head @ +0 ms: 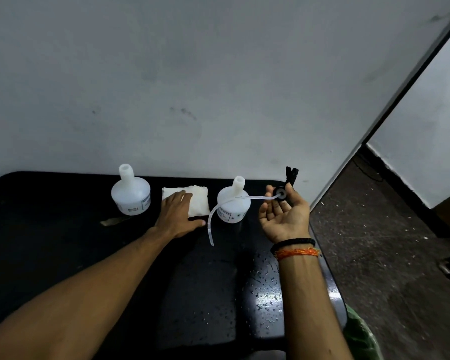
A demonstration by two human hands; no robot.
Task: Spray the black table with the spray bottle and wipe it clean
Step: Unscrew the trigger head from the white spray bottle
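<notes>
On the black table (50, 245) stand two white bottles without caps, one (130, 190) at the back left and one (233, 202) at the back middle. A folded white cloth (196, 197) lies between them. My left hand (178, 215) rests flat on the cloth's near-left corner, fingers spread. My right hand (283, 211) is palm up to the right of the middle bottle, its fingertips holding the black spray head (286, 185). The head's clear dip tube (218, 214) hangs leftward across that bottle. Water droplets (265, 287) lie on the table's right part.
A white wall (192, 87) rises directly behind the table. To the right, beyond the table's edge, is a speckled dark floor (374, 255). A small tan scrap (112, 221) lies on the table near the left bottle. Green fabric (361, 339) shows at the lower right.
</notes>
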